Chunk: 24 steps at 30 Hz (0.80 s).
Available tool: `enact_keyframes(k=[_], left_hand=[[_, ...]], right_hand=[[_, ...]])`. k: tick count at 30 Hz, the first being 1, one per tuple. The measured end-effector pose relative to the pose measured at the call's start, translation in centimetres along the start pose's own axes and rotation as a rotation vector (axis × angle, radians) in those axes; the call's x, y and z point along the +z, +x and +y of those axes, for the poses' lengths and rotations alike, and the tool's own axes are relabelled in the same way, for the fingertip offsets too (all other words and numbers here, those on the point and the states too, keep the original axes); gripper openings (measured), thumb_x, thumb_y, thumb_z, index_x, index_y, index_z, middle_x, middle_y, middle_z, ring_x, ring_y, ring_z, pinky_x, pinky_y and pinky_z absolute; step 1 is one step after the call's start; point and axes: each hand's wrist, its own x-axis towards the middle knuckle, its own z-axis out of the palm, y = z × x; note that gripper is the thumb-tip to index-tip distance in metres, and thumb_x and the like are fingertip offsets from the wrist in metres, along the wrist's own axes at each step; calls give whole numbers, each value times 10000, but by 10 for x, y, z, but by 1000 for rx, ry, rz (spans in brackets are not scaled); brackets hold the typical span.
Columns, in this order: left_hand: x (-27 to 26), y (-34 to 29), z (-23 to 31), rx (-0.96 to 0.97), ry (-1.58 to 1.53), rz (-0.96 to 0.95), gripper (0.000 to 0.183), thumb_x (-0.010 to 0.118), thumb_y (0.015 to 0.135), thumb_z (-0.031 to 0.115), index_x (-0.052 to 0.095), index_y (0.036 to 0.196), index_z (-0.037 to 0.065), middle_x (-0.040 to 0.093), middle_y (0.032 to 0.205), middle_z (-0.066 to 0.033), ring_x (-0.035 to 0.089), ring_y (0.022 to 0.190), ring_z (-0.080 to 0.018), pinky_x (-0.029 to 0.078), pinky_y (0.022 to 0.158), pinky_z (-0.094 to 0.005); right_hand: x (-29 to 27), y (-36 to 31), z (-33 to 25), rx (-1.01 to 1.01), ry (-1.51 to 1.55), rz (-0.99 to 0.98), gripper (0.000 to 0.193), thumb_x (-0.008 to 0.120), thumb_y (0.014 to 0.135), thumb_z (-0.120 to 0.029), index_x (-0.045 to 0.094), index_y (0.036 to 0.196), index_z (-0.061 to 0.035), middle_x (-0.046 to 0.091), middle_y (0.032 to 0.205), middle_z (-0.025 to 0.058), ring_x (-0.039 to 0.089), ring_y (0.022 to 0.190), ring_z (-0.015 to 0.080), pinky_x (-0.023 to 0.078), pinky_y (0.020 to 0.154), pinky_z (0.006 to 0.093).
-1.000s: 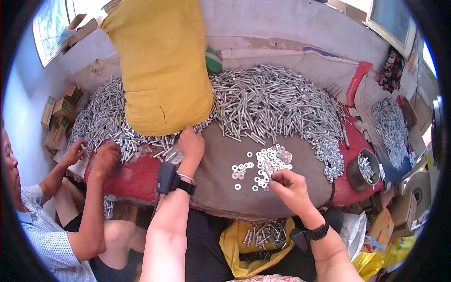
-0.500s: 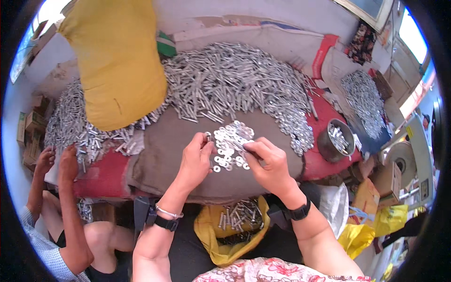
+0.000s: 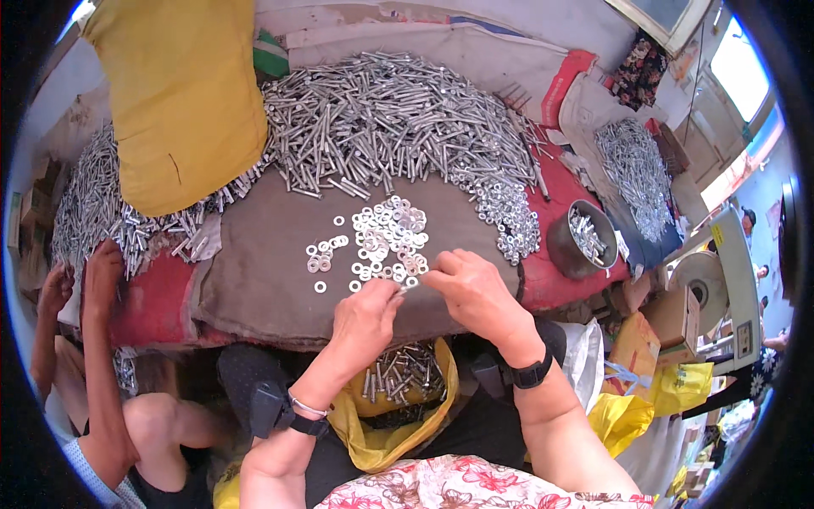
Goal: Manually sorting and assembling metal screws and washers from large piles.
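In front of me, at the near edge of a brown cloth (image 3: 271,271), my two hands meet at a small silvery bolt (image 3: 409,286). My right hand (image 3: 479,295) pinches one end of it. The fingertips of my left hand (image 3: 366,318) are closed at its other end; whether a small part sits in them too is hidden. Just beyond my fingers lies a loose spread of flat washers (image 3: 381,237), with a smaller cluster of washers (image 3: 320,254) to its left.
A large bolt heap (image 3: 381,119) covers the back, with nuts (image 3: 509,220) at its right. A metal pot (image 3: 564,246) of parts stands right. A yellow sack (image 3: 182,110) leans left. Below me hangs a yellow bag (image 3: 356,441) of bolts. A co-worker's hands (image 3: 102,271) work at far left.
My hands have come down from over the washers to the cloth's near edge and closer together. The washers are more in view. The whole view has shifted slightly.
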Motion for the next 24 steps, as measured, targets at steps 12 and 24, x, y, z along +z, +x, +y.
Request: enact_keyframes(k=[12,24], left_hand=[[-13,1,11,-601,-1045,209,122,652,910,144,555,871,83,591,740,34,533,629,13,382,401,-138],[-17,-4,13,-646,-1215,134,148,589,956,210,519,955,80,662,744,-69,508,424,-43,381,343,-156]], right_hand=[[26,16,-23,165,588,29,196,669,764,29,653,954,-17,651,872,124,657,768,260,506,669,320],[68,71,4,56,84,91,153,639,785,-54,646,936,-75,594,814,95,613,762,311,495,638,410]])
